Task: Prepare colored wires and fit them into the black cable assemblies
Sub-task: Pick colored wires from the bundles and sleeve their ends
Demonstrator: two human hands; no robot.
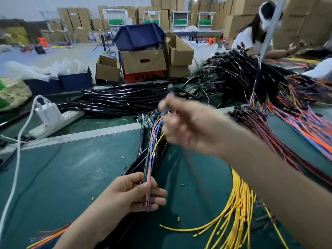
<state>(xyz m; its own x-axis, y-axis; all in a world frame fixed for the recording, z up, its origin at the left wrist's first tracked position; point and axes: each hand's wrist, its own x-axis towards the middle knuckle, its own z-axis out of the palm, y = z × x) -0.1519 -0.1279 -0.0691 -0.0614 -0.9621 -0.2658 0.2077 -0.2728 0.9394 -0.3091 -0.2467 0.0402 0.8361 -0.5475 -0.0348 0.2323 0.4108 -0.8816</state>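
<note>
Green mat (71, 168), black cables (116, 101) heaped, cardboard boxes (143, 62) behind, left hand (129, 193) grip round coloured wires (150, 159), right hand (190, 126) grip unclear

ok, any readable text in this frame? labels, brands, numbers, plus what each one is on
No text is legible in this frame.
Red crate: dark print, too blurred to read.
White charger: faint mark, too small to read.
Back carton: blue label, too blurred to read.
</note>
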